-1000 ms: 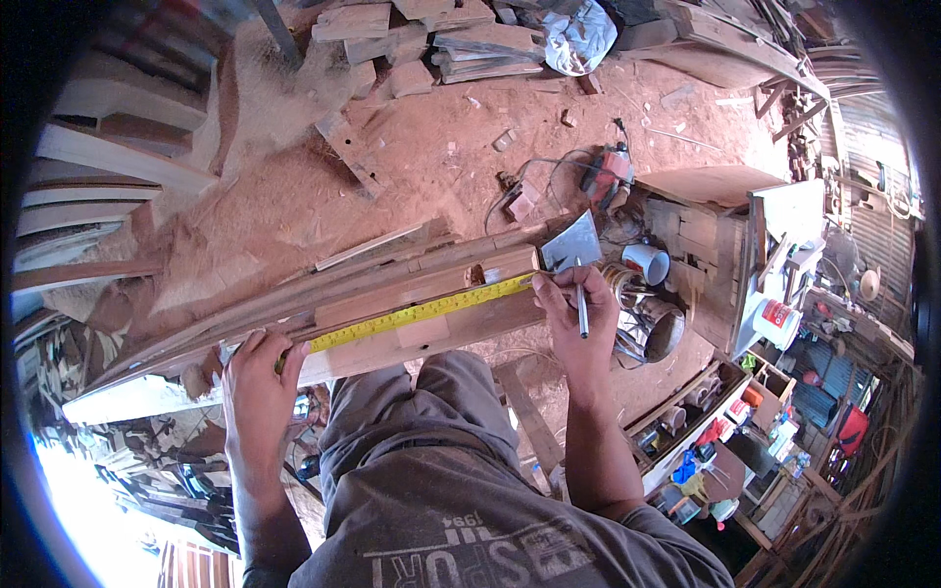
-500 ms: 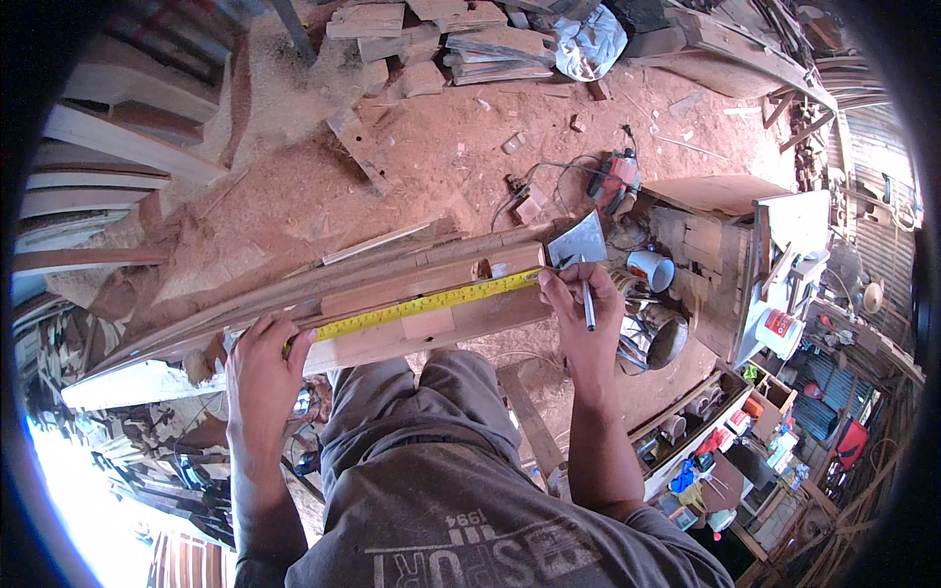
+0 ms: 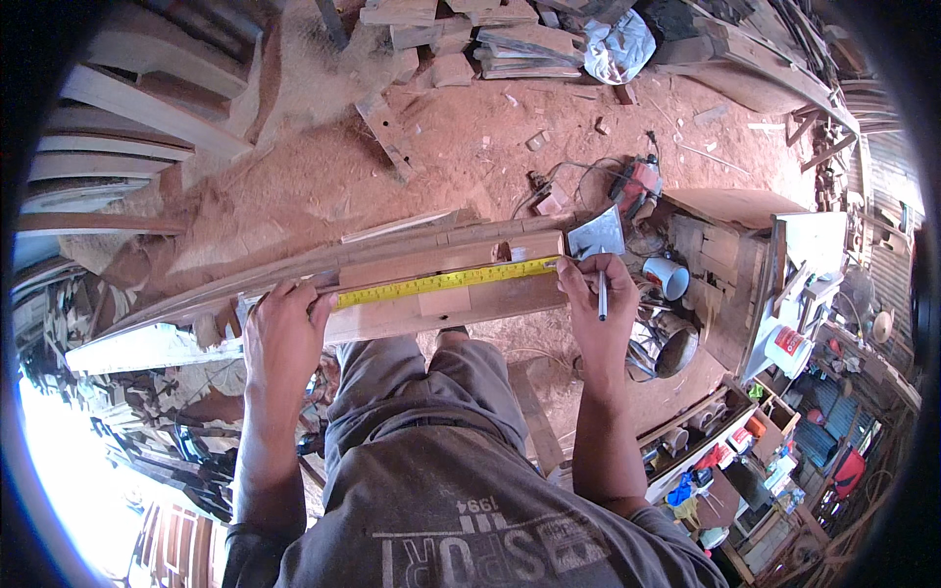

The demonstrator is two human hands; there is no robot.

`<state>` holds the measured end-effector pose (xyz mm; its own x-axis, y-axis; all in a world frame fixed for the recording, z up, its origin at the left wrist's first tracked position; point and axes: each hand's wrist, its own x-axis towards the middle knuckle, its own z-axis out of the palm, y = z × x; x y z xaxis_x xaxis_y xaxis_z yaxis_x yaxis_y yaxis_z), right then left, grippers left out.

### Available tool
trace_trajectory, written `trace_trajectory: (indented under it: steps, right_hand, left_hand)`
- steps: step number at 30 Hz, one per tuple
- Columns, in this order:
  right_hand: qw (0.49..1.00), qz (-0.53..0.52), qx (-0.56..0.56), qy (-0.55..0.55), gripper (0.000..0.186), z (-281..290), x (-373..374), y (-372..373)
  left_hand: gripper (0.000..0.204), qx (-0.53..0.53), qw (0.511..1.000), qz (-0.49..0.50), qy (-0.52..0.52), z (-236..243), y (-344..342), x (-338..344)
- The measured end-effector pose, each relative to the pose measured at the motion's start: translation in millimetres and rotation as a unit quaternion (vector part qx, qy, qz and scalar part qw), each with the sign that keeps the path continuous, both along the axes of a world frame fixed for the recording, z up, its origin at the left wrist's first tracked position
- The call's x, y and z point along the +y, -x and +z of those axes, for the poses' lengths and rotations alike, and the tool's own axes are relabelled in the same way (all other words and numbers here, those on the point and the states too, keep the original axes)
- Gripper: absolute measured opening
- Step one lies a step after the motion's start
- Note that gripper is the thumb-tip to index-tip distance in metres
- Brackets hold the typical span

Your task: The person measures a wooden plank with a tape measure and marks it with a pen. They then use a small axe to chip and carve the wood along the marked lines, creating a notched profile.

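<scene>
A yellow tape measure is stretched along a light wooden piece on the bench in front of me. My left hand is closed around the tape's left end; the tape's case is not visible behind the fingers. At the right end of the wood, my right hand pinches the tape's tip between thumb and finger. A slim silver-and-black pen is also tucked between the fingers of that hand, pointing toward me. Near the right end, the wood has a small cut-out in its upper edge.
Just beyond my right hand lie a flat grey metal piece, a white bucket and a red corded power tool. Stacked boards lie at the far side, and long planks lean at the left. A tool-filled wooden tray is at right.
The whole view has shifted slightly, so the bench and hands appear further right and higher. Both hands keep hold of the stretched tape; the pen stays in my right hand.
</scene>
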<state>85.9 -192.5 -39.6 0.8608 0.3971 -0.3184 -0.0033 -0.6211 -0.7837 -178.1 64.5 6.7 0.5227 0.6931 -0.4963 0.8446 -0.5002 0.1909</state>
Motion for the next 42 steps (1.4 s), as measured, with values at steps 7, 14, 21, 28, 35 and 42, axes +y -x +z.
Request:
trace_trajectory:
  steps: [7,14,21,28,35,42]
  right_hand:
    - [0.999,0.001,-0.038,-0.013,0.024,-0.3,0.7,0.8]
    - [0.995,-0.023,-0.037,-0.087,0.026,-4.5,1.0,5.5]
    - [0.998,-0.026,-0.042,-0.043,0.027,-4.1,-0.6,6.8]
    - [0.999,-0.017,-0.039,-0.029,0.027,-0.9,0.5,4.9]
    - [0.999,0.006,-0.043,-0.029,0.028,-4.9,-2.5,-2.1]
    - [0.976,0.112,-0.155,-0.108,0.015,35.3,22.0,-4.9]
  left_hand:
    - [0.028,0.000,1.000,0.003,-0.020,0.6,-3.8,-2.2]
    - [0.030,-0.008,1.000,-0.001,-0.014,-0.7,-0.9,-0.4]
    - [0.031,-0.012,1.000,0.016,-0.019,0.0,-0.8,-2.4]
    - [0.030,-0.002,1.000,0.011,-0.009,3.7,-3.5,-2.0]
    - [0.030,-0.005,0.999,0.038,-0.007,4.0,-7.9,-5.7]
    - [0.032,0.021,0.999,0.023,-0.007,1.0,-3.9,-5.0]
